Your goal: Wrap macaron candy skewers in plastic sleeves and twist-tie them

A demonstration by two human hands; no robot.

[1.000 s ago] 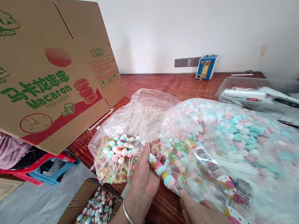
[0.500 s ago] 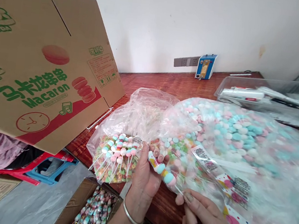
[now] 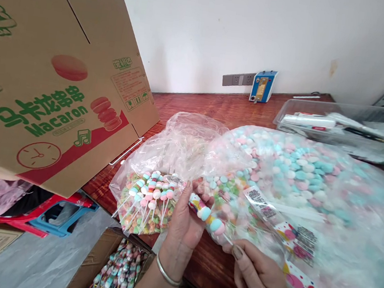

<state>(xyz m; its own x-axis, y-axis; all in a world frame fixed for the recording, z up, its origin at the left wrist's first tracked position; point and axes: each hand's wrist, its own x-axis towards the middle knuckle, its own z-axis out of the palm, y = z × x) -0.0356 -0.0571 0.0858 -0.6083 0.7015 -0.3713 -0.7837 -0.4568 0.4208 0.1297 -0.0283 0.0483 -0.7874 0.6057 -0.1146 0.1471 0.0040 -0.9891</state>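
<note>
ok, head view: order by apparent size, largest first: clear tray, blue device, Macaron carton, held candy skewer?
1. Macaron carton
2. Clear tray
3. Blue device and held candy skewer: too alike to rank; the skewer looks longer but thinner.

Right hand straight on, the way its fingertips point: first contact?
Likely the pink candy on the stick that the right hand pinches; depth is hard to judge.

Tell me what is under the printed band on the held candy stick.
Whatever lies under the printed band is covered. Beyond its lower edge, blue, yellow and pink candies show on the candy stick.
</note>
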